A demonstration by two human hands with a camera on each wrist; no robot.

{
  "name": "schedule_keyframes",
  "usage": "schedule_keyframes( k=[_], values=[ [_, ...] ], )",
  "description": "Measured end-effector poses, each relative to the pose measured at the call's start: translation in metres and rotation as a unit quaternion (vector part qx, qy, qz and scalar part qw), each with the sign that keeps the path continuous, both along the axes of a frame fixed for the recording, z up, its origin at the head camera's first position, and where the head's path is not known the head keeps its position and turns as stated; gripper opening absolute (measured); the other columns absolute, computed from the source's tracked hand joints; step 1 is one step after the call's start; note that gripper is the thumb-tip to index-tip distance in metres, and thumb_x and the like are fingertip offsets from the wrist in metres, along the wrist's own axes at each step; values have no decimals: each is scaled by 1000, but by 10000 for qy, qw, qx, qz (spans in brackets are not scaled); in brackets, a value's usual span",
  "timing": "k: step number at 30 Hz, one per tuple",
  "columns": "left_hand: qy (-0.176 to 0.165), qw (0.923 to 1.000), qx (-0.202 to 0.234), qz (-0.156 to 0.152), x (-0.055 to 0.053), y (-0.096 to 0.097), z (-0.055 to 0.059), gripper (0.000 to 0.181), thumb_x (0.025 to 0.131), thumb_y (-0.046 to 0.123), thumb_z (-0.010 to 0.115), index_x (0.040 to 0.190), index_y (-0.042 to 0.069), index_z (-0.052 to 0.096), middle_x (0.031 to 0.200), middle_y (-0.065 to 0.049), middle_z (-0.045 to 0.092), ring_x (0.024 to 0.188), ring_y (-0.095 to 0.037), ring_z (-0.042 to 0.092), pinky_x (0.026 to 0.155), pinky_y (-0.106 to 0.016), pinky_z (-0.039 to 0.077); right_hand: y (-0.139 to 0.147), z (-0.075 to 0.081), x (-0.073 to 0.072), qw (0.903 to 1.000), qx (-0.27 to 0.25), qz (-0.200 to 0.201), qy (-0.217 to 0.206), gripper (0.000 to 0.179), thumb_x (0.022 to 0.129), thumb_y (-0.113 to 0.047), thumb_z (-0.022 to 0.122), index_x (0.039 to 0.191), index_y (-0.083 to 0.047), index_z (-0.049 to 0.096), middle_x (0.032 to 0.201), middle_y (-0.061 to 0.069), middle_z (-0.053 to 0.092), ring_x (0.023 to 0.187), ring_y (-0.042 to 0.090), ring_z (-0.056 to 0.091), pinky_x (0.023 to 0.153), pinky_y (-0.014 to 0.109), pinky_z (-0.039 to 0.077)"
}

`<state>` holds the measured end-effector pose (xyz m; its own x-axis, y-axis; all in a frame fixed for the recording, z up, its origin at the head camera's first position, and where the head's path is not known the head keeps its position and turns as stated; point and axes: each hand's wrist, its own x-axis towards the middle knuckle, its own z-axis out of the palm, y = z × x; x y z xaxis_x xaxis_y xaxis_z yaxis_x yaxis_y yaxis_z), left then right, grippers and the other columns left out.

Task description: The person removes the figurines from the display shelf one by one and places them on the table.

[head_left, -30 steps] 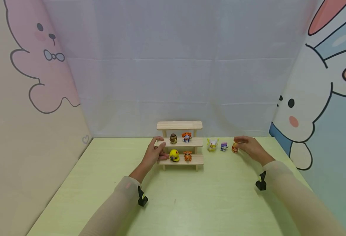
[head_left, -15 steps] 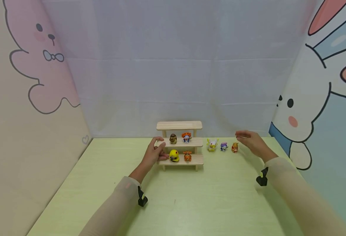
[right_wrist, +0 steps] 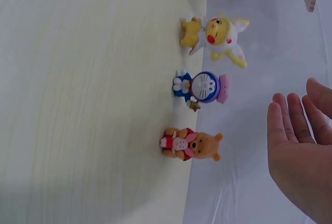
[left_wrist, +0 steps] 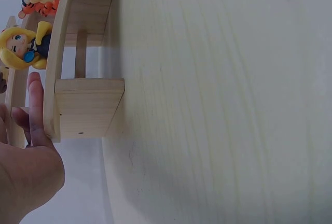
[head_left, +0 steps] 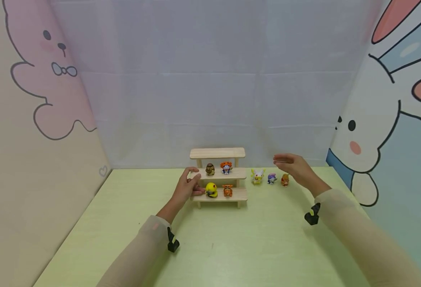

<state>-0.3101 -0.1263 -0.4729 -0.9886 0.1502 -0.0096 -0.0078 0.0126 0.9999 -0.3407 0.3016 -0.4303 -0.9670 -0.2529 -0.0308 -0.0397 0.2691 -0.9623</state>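
A three-tier wooden display shelf (head_left: pixel 217 153) stands near the back of the table. My left hand (head_left: pixel 188 186) holds its left end, index finger and thumb at the middle tier, lower fingers along the bottom tier. One finger reaches close to a yellow-haired figurine (left_wrist: pixel 23 45), beside a tiger figurine (head_left: pixel 228 190). A brown owl figurine (head_left: pixel 210 169) and an orange-hooded figurine (head_left: pixel 226 168) sit on the middle tier. My right hand (head_left: pixel 296 169) hovers with extended fingers above a bear figurine (right_wrist: pixel 194 144), holding nothing.
Right of the shelf, a blue figurine with a pink-purple hat (right_wrist: pixel 205 86) and a white-and-yellow eared figurine (right_wrist: pixel 218 36) stand in line with the bear. A white curtain (head_left: pixel 174 99) hangs behind the table (head_left: pixel 232 247). Side panels show a cartoon bear and rabbit.
My right hand has drawn away from the bear figurine, rising and then shifting left above it; the figurine stays standing on the table. My left hand keeps its place at the shelf.
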Motion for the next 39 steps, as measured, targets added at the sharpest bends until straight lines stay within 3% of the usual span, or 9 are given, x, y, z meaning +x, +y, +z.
schedule_keyframes(
  k=[5,8,13,21,29,34,39],
  values=[
    [-21,10000,-9,21,0,1,0,30,109,26,55,136,16,47,68,-6,55,64,-17,74,62,-30,64,-20,5,2,9997,-90,214,43,51,108,-17,57,153,3,42,156,27,42,145,42,42,119,45,39],
    [-27,10000,-1,20,0,1,0,30,109,25,55,137,15,47,68,-6,54,65,-17,74,63,-30,64,-31,7,4,9993,53,319,189,51,107,-20,60,151,2,46,152,24,49,141,39,47,113,35,48],
    [-49,10000,21,33,0,1,0,30,109,25,55,137,16,47,68,-5,53,64,-17,74,63,-30,65,-49,10,10,9981,94,497,348,49,105,-21,65,147,0,51,148,22,55,138,37,52,104,28,54],
    [11,10000,38,57,0,2,1,30,109,25,56,135,15,48,68,-6,55,64,-18,74,61,-29,64,-77,13,20,9958,-140,824,376,45,103,-20,67,143,0,55,144,23,57,136,41,52,112,56,46],
    [-11,10000,11,7,-2,1,0,30,109,25,55,137,15,47,66,-5,55,64,-17,74,61,-29,64,-96,13,24,9944,-242,960,366,50,103,-18,68,145,4,53,144,22,58,135,37,55,108,41,53],
    [-8,10000,22,45,-2,2,1,29,109,25,55,136,15,48,66,-7,55,64,-19,74,60,-30,64,-105,12,23,9945,-219,960,351,51,103,-18,68,146,4,52,144,21,59,135,35,56,112,51,48],
    [0,10000,6,63,-1,3,1,31,109,26,55,136,14,47,67,-6,55,63,-18,74,60,-29,64,-114,12,23,9940,-236,1013,347,51,103,-17,67,147,2,52,146,20,57,137,34,55,113,48,48]
  ],
)
